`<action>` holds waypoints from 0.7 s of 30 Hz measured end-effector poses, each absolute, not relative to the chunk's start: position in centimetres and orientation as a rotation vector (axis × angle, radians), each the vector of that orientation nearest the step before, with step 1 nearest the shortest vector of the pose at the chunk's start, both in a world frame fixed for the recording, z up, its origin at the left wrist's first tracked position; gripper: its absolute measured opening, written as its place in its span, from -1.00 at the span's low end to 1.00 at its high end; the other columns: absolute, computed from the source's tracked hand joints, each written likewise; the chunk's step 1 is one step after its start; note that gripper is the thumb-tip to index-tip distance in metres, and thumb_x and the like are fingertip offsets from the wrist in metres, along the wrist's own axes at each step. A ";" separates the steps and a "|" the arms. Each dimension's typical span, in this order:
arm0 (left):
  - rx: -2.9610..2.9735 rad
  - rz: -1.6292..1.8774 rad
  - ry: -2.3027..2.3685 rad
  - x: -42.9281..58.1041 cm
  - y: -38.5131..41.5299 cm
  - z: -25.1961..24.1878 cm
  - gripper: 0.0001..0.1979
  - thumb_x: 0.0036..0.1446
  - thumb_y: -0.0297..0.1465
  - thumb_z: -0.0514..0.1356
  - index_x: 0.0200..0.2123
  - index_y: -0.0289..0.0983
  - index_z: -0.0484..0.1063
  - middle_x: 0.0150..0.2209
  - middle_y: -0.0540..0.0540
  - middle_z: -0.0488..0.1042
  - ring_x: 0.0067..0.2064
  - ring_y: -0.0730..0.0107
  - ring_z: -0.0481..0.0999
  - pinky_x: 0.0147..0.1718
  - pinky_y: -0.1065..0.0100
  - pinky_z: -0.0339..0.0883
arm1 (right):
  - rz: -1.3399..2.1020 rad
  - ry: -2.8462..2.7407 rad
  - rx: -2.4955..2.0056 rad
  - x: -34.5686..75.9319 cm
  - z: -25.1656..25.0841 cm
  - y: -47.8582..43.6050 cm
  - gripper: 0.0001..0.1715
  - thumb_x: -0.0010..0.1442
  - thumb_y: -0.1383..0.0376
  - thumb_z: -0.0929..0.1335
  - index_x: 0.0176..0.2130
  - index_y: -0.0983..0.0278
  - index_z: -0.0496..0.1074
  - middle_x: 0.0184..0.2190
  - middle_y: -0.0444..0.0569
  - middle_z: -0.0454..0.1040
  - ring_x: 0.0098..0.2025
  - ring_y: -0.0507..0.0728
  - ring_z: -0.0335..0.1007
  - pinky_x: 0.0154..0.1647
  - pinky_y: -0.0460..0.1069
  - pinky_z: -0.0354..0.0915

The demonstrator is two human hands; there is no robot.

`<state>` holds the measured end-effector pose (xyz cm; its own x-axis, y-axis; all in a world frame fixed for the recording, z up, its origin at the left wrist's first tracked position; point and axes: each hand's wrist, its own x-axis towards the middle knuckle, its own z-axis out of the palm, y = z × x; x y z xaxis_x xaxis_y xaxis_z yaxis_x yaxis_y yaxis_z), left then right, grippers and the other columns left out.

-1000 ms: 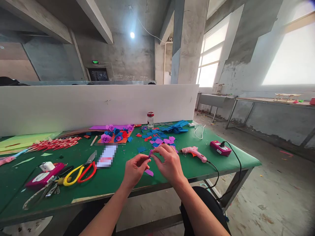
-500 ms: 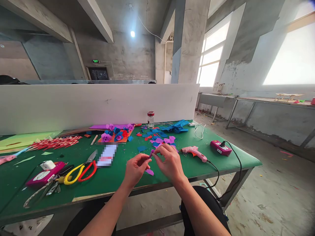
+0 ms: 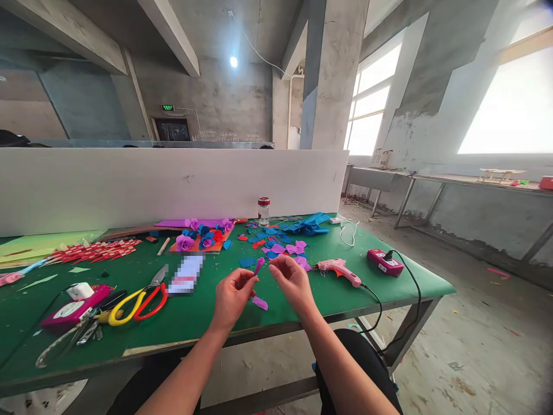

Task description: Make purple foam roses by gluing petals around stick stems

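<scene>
While the left hand (image 3: 233,294) pinches the lower end of a small purple roll (image 3: 259,265) above the green table (image 3: 185,320), the right hand (image 3: 291,282) hangs just beside it, too small from here to tell whether thumb and finger meet. Likely paper, the roll should handle light, soft and easily crushed, best taken low between thumb and finger; it looks slim, vivid, tilted, wider at the top.

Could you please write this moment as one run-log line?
left hand: pinching purple piece | right hand: beside it, nothing visibly held | purple petal: on table | glue gun: right of right hand
</scene>
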<state>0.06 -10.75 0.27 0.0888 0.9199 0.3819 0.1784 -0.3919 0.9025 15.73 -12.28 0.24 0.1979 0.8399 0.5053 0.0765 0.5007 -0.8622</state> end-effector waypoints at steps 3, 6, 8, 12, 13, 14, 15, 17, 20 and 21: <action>1.697 1.353 1.122 0.1 -10.7 0.1 -0.79 0.01 -0.20 0.26 -0.45 -0.23 0.43 -0.59 0.05 0.44 -0.59 0.43 0.42 -0.60 0.45 0.27 | 0.696 -1.251 -0.970 15.0 -0.3 -12.0 -0.68 0.02 0.12 0.44 -0.29 0.28 0.44 -0.41 -0.10 0.46 -0.47 0.02 0.28 -0.44 -0.09 0.23; 1.746 1.373 1.179 0.2 -10.7 -0.1 -0.77 0.01 -0.19 0.26 -0.47 -0.23 0.42 -0.63 0.07 0.40 -0.62 0.47 0.34 -0.61 0.47 0.20 | 0.713 -1.238 -1.016 14.4 -0.4 -12.0 -0.67 -0.03 0.10 0.46 -0.33 0.28 0.45 -0.46 -0.12 0.45 -0.50 0.01 0.25 -0.48 -0.10 0.19; 1.794 1.389 1.225 0.3 -10.8 -0.1 -0.77 0.01 -0.19 0.25 -0.48 -0.23 0.42 -0.64 0.07 0.39 -0.63 0.48 0.30 -0.62 0.47 0.16 | 0.706 -1.233 -1.038 14.0 -0.4 -12.1 -0.69 -0.03 0.11 0.47 -0.36 0.28 0.46 -0.49 -0.13 0.44 -0.51 0.01 0.23 -0.49 -0.10 0.18; 1.905 1.416 1.272 0.6 -11.1 -0.1 -0.77 0.03 -0.20 0.24 -0.49 -0.24 0.44 -0.55 0.01 0.48 -0.56 0.45 0.34 -0.55 0.45 0.17 | 0.709 -1.205 -1.049 13.5 -0.5 -12.1 -0.73 -0.03 0.13 0.46 -0.42 0.27 0.43 -0.52 -0.15 0.42 -0.52 0.00 0.21 -0.50 -0.10 0.16; 1.924 1.418 1.278 0.6 -11.2 0.0 -0.77 0.03 -0.20 0.24 -0.49 -0.24 0.44 -0.53 0.01 0.49 -0.54 0.45 0.35 -0.54 0.45 0.17 | 0.711 -1.198 -1.044 13.5 -0.5 -12.0 -0.74 -0.03 0.14 0.45 -0.43 0.27 0.43 -0.53 -0.15 0.42 -0.53 0.01 0.22 -0.50 -0.10 0.16; 1.935 1.414 1.276 0.7 -11.3 0.0 -0.78 0.04 -0.21 0.24 -0.49 -0.24 0.44 -0.52 0.00 0.50 -0.54 0.45 0.36 -0.53 0.45 0.18 | 0.714 -1.194 -1.038 13.5 -0.5 -12.0 -0.74 -0.03 0.14 0.45 -0.45 0.28 0.42 -0.54 -0.15 0.41 -0.52 0.01 0.23 -0.49 -0.09 0.16; 1.932 1.405 1.260 0.7 -11.3 0.0 -0.79 0.04 -0.21 0.24 -0.48 -0.24 0.44 -0.50 -0.01 0.51 -0.53 0.45 0.37 -0.52 0.45 0.19 | 0.718 -1.188 -1.030 13.6 -0.5 -11.9 -0.74 -0.02 0.14 0.44 -0.46 0.28 0.42 -0.55 -0.15 0.41 -0.52 0.01 0.24 -0.49 -0.09 0.16; 1.894 1.356 1.196 0.6 -11.3 0.1 -0.79 0.02 -0.21 0.25 -0.41 -0.24 0.47 -0.47 -0.02 0.53 -0.50 0.42 0.40 -0.51 0.45 0.21 | 0.733 -1.173 -1.008 14.1 -0.5 -11.8 -0.73 -0.02 0.13 0.44 -0.47 0.29 0.44 -0.55 -0.13 0.43 -0.51 0.02 0.26 -0.47 -0.09 0.17; 1.800 1.226 1.087 0.3 -11.1 0.2 -0.73 0.00 -0.18 0.27 -0.31 -0.26 0.51 -0.45 -0.05 0.53 -0.48 0.40 0.43 -0.53 0.46 0.23 | 0.785 -1.158 -0.960 14.9 -0.3 -11.6 -0.70 -0.02 0.10 0.44 -0.45 0.30 0.46 -0.53 -0.12 0.44 -0.49 0.03 0.28 -0.45 -0.09 0.18; 1.770 1.188 1.066 0.3 -11.0 0.2 -0.71 0.00 -0.17 0.27 -0.30 -0.26 0.52 -0.46 -0.05 0.53 -0.51 0.43 0.41 -0.55 0.47 0.22 | 0.807 -1.156 -0.945 15.1 -0.3 -11.6 -0.69 -0.01 0.10 0.43 -0.44 0.31 0.47 -0.52 -0.12 0.44 -0.48 0.03 0.29 -0.44 -0.09 0.18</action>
